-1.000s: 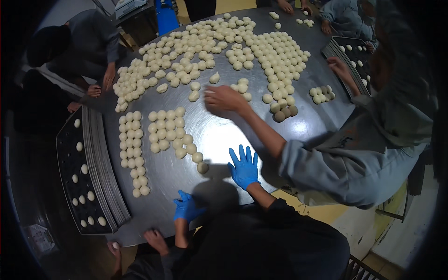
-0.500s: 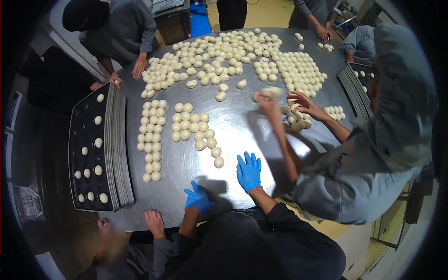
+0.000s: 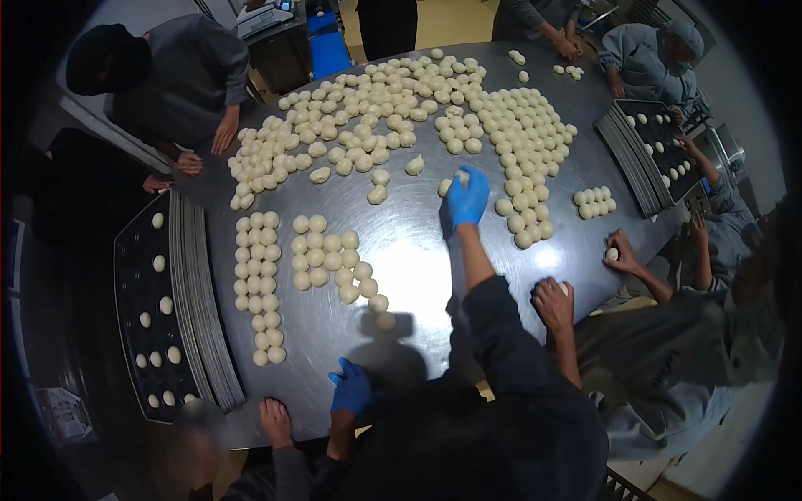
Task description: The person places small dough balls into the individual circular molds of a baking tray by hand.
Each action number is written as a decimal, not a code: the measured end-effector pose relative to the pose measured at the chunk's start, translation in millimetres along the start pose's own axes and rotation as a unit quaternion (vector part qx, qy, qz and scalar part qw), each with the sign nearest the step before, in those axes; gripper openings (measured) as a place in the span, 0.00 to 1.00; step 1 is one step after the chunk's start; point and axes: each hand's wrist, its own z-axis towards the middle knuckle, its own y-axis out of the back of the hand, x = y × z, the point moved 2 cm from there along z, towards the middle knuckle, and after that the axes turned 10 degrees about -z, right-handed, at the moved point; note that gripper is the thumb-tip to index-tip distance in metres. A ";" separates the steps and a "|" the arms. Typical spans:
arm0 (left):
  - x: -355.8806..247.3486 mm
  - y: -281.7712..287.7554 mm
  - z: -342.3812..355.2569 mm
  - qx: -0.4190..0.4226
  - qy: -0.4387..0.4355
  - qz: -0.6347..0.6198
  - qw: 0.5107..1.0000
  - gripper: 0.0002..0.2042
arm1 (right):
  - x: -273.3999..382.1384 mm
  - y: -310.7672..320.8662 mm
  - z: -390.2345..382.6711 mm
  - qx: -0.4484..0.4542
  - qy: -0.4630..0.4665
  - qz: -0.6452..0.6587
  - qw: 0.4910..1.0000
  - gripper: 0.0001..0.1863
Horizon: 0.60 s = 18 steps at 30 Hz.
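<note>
Out on the steel table (image 3: 576, 217), holding a dough ball (image 3: 461, 177) in the right hand (image 3: 469, 197), with fingers curled onto it, just beside a second ball (image 3: 445, 188). Near the front edge, resting the left hand (image 3: 352, 387), with fingers loosely parted. Farther left, before a black tray (image 3: 137, 277), tidy rows (image 3: 256, 268).

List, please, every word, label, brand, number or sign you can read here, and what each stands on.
No text is readable.
Print on the grey jacket at right: too small and blurred.
Sheet at lower left: marks too small to read.
Screen on the device at top left: too small to read.
Dough balls: no text seen.
</note>
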 end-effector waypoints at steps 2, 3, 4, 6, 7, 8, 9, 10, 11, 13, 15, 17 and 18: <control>0.4 0.1 -4.4 0.003 0.006 -0.033 0.999 0.55 | -15.7 -18.3 51.5 0.136 -0.023 -0.108 0.985 0.23; -0.7 -0.1 -5.1 0.011 0.011 -0.029 0.999 0.55 | -28.9 -25.1 70.9 0.242 -0.027 -0.129 0.961 0.25; -2.3 -0.2 -6.5 0.015 0.020 -0.029 0.999 0.55 | -23.3 -31.3 71.0 0.306 0.003 -0.178 0.935 0.27; 0.8 -2.3 0.3 0.012 0.024 -0.031 0.999 0.53 | 2.9 -21.3 50.7 0.376 0.105 -0.297 0.871 0.30; 5.0 -10.8 -0.7 0.005 0.026 -0.036 0.999 0.52 | 16.8 -11.9 32.2 0.383 0.173 -0.367 0.830 0.32; 5.9 -15.3 0.4 -0.001 0.022 -0.038 0.999 0.51 | 10.4 -13.7 23.3 0.349 0.151 -0.336 0.862 0.31; 6.3 -16.0 3.2 0.003 0.032 -0.023 0.999 0.51 | -1.5 -21.6 14.2 0.312 0.127 -0.305 0.891 0.30; 6.2 -16.8 7.7 0.006 0.038 -0.007 0.999 0.52 | -13.7 -28.3 11.7 0.273 0.103 -0.274 0.916 0.29; 0.4 -13.7 8.4 0.011 0.042 0.010 0.999 0.52 | -24.3 -30.6 14.6 0.271 0.084 -0.248 0.926 0.27; -16.9 8.5 11.2 0.027 0.041 -0.066 0.997 0.44 | -42.0 -26.6 20.8 0.266 0.044 -0.195 0.943 0.23; -44.7 53.4 -4.8 -0.032 -0.033 -0.211 0.976 0.33 | -20.1 -1.3 9.8 0.381 -0.078 0.030 0.921 0.20; -71.2 72.0 -15.6 -0.100 -0.123 -0.446 0.881 0.24 | 24.7 50.3 -31.2 0.424 -0.062 0.139 0.892 0.18; -81.9 72.6 -10.7 -0.103 -0.144 -0.566 0.805 0.23 | 31.8 67.6 -56.7 0.449 -0.016 0.143 0.882 0.19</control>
